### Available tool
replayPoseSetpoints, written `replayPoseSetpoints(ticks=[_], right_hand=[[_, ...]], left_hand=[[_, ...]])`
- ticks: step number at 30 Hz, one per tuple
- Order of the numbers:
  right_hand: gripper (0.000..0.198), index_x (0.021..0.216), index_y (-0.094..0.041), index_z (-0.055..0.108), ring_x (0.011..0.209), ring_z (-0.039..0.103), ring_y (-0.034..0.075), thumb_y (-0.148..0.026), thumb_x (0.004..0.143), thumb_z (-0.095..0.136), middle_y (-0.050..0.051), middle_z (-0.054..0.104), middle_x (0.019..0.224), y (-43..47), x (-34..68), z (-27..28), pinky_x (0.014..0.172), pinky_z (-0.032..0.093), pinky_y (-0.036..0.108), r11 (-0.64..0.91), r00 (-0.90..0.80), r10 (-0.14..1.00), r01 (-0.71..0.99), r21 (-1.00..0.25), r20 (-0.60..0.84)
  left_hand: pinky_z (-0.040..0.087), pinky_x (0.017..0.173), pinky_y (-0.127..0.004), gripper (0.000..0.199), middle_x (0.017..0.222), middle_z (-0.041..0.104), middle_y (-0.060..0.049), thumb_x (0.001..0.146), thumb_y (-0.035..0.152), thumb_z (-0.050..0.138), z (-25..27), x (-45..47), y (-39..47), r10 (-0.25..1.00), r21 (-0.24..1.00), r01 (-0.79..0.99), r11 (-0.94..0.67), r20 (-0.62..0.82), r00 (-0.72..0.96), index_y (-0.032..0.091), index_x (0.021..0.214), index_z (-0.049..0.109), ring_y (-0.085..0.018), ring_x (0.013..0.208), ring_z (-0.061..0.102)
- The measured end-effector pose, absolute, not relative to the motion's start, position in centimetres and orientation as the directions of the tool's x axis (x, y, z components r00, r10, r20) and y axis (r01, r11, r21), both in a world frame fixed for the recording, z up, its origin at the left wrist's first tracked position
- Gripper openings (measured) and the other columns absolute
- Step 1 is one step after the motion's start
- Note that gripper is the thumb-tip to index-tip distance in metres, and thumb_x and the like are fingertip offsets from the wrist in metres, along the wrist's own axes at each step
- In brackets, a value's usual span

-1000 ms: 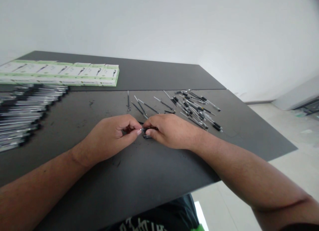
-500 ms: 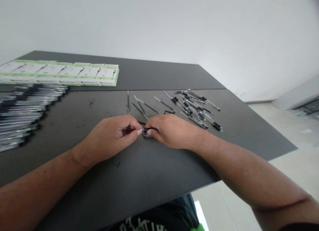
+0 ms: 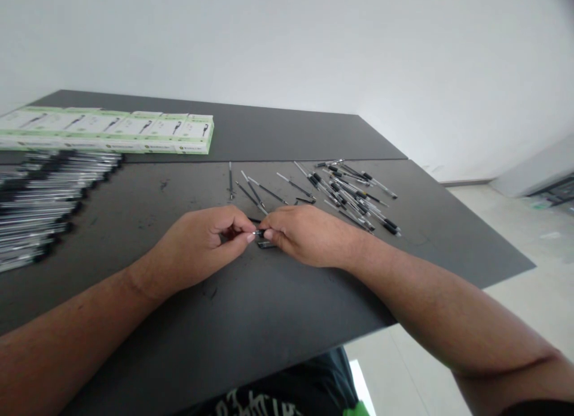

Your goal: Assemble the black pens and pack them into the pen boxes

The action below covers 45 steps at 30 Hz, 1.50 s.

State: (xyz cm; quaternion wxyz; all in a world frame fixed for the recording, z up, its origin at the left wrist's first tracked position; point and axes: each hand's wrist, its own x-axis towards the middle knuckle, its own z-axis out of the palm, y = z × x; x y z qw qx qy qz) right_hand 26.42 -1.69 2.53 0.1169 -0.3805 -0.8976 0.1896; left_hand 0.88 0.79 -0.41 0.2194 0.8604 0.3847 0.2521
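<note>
Between my two hands is a pen [image 3: 260, 232] with a black grip and a metal tip, lying level just over the table. My left hand [image 3: 215, 239] pinches the tip end between thumb and fingertips. Around the black grip my right hand [image 3: 305, 234] is closed, and the rest of the barrel is hidden in it. A black pen cap [image 3: 265, 244] lies beneath the right thumb. Beyond the hands lie several loose ink refills [image 3: 268, 194]. To the right is a pile of clear pen barrels with black grips [image 3: 347, 195].
Many assembled-looking pens [image 3: 49, 195] lie in a row on the left of the dark table [image 3: 251, 320]. Behind them stands a line of green and white boxes [image 3: 147, 132]. A seam runs across the table, and a white wall [image 3: 269, 45] rises behind it.
My right fingers have shifted slightly left along the pen, so less of its black grip shows. My left hand stays in its pinch at the tip.
</note>
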Motion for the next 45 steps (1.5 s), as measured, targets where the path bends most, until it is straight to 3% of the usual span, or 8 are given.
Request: replayPoseSetpoints(ticks=[4,7,14,18,23,27,35,45], right_hand=[[0.017,0.124,-0.017,0.076,0.111,0.074,0.025,-0.024,0.109,0.071,0.011,0.083,0.119,-1.7,26.3,2.6,0.097,0.051,0.035,0.605,-0.65,0.757,0.665,-0.438,0.06],[0.016,0.116,-0.017,0.077,0.104,0.073,0.024,-0.024,0.112,0.063,0.01,0.082,0.11,-1.8,26.4,2.7,0.092,0.049,0.034,0.618,-0.665,0.746,0.677,-0.4,0.027],[0.025,0.123,-0.018,0.08,0.099,0.072,0.023,-0.024,0.112,0.06,0.01,0.083,0.111,-1.0,27.5,3.6,0.088,0.047,0.032,0.483,-0.467,0.872,0.78,-0.397,0.145],[0.026,0.122,-0.017,0.081,0.091,0.07,0.023,-0.027,0.11,0.059,0.008,0.082,0.101,-0.6,28.0,3.8,0.086,0.047,0.033,0.448,-0.404,0.894,0.8,-0.399,0.193],[0.026,0.119,-0.017,0.081,0.089,0.07,0.023,-0.028,0.108,0.06,0.008,0.082,0.1,-0.9,27.8,3.5,0.084,0.047,0.032,0.477,-0.418,0.879,0.784,-0.398,0.229],[0.026,0.119,-0.017,0.081,0.091,0.071,0.023,-0.028,0.108,0.061,0.009,0.083,0.102,-1.1,27.7,3.5,0.083,0.047,0.032,0.482,-0.422,0.876,0.782,-0.395,0.234],[0.023,0.119,-0.018,0.081,0.094,0.072,0.023,-0.026,0.108,0.063,0.008,0.083,0.103,-1.2,27.5,3.5,0.084,0.047,0.031,0.484,-0.442,0.875,0.792,-0.373,0.197],[0.021,0.118,-0.019,0.081,0.093,0.072,0.023,-0.026,0.106,0.065,0.007,0.084,0.103,-1.2,27.4,3.6,0.082,0.047,0.031,0.486,-0.444,0.874,0.788,-0.378,0.197]], left_hand=[[0.053,0.065,-0.033,0.018,0.083,0.083,0.001,0.096,0.04,0.065,-0.3,0.9,0.7,0.773,0.572,0.551,-0.607,0.264,0.577,0.031,0.092,0.08,-0.021,0.074,0.077],[0.054,0.067,-0.033,0.016,0.084,0.083,0.001,0.096,0.04,0.066,-0.4,0.9,0.7,0.769,0.58,0.541,-0.608,0.264,0.582,0.03,0.094,0.078,-0.021,0.075,0.077],[0.061,0.077,-0.037,0.037,0.099,0.086,-0.005,0.094,0.041,0.07,-1.3,1.2,0.8,0.812,0.704,0.498,-0.506,0.193,0.551,0.025,0.127,0.065,-0.023,0.079,0.08],[0.061,0.079,-0.038,0.037,0.101,0.085,-0.005,0.096,0.04,0.067,-1.1,1.4,0.6,0.791,0.577,0.579,-0.576,0.212,0.575,0.024,0.13,0.069,-0.023,0.075,0.076],[0.06,0.109,-0.042,0.03,0.115,0.082,-0.009,0.106,0.034,0.059,-1.0,1.8,0.2,0.637,0.363,0.547,-0.754,0.205,0.743,0.023,0.125,0.08,-0.029,0.113,0.079],[0.06,0.105,-0.041,0.03,0.119,0.082,-0.009,0.111,0.033,0.059,-1.5,1.9,0.2,0.57,0.284,0.516,-0.808,0.157,0.806,0.022,0.128,0.082,-0.028,0.114,0.078],[0.06,0.096,-0.04,0.024,0.108,0.081,-0.007,0.109,0.028,0.063,-1.6,1.9,0.2,0.547,0.264,0.498,-0.826,0.166,0.82,0.022,0.114,0.086,-0.026,0.102,0.078],[0.061,0.098,-0.042,0.027,0.119,0.081,-0.008,0.111,0.033,0.064,-1.8,2.9,-0.6,0.582,0.296,0.526,-0.797,0.144,0.801,0.024,0.126,0.085,-0.029,0.11,0.078]])
